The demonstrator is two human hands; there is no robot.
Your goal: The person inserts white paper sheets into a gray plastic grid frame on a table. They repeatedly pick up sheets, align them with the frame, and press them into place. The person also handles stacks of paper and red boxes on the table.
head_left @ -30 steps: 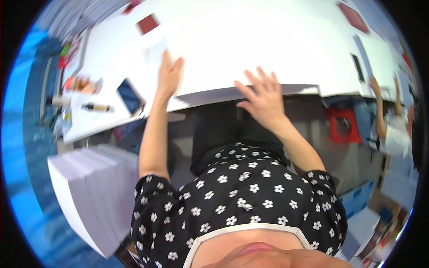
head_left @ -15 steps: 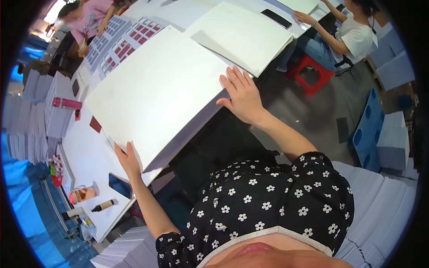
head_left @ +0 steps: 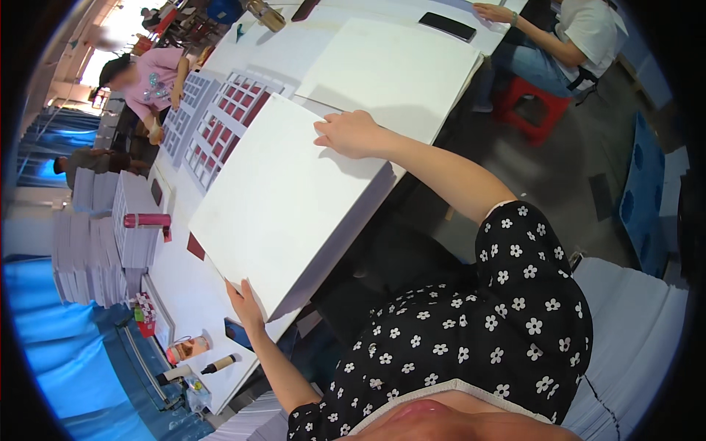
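Observation:
A thick stack of large white sheets lies slantwise on the table before me, its grey-shaded side facing my body. Against the stack's left end, near the front corner, my left hand rests with its fingers stretched along the edge and the thumb apart. My right hand lies over the right end of the top surface, palm down, fingers apart and slightly bent. Just beyond that hand is a second pile of white sheets. No object shows in either hand.
Window-like white grids over red lie beyond the stack, near a person in pink. On the left are a pink bottle, paper stacks, a jar and a dark tube. A black phone and red stool are right.
My right hand has moved from the stack's front edge onto its right end, farther left and inward. My left hand stays at the left end. The view has shifted, showing more of the room.

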